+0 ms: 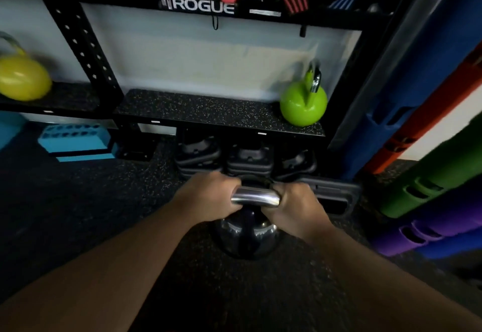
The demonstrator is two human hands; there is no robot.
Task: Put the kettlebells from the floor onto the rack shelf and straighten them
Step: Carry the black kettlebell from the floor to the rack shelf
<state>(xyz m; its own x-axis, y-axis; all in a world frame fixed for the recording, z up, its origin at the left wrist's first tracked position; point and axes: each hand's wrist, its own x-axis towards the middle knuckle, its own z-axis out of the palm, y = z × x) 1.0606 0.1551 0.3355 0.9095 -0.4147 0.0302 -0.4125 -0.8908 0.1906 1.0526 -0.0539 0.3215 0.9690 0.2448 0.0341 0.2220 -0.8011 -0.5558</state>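
Your two forearms fill the bottom of the frame and meet at a dark kettlebell (246,235) in the lower centre, over the speckled floor (78,214); whether its base touches the floor you cannot tell. Your left hand (208,196) is clamped around the left end of its chrome handle (255,196) and your right hand (296,203) around the right end, fingers curled closed on the bar with bare metal showing between them. That handle's long axis runs left to right across the frame, roughly parallel to the front edge of the rack shelf (203,112) above it, and the bell's body hangs below the bar, toward you. Just beyond your knuckles, black stacked weights (247,159) sit under the shelf, and a flat black plate (331,196) lies touching or just beside your right hand. The shelf's speckled mat is bare from its left edge across the middle; a green kettlebell (303,104) stands upright at its right end, handle up and turned edge-on to you. A black perforated upright (83,52) bounds the shelf on the left, with a yellow kettlebell (23,78) past it at the frame's left edge. At the right, coloured tubes (430,170) lean close beside the rack.
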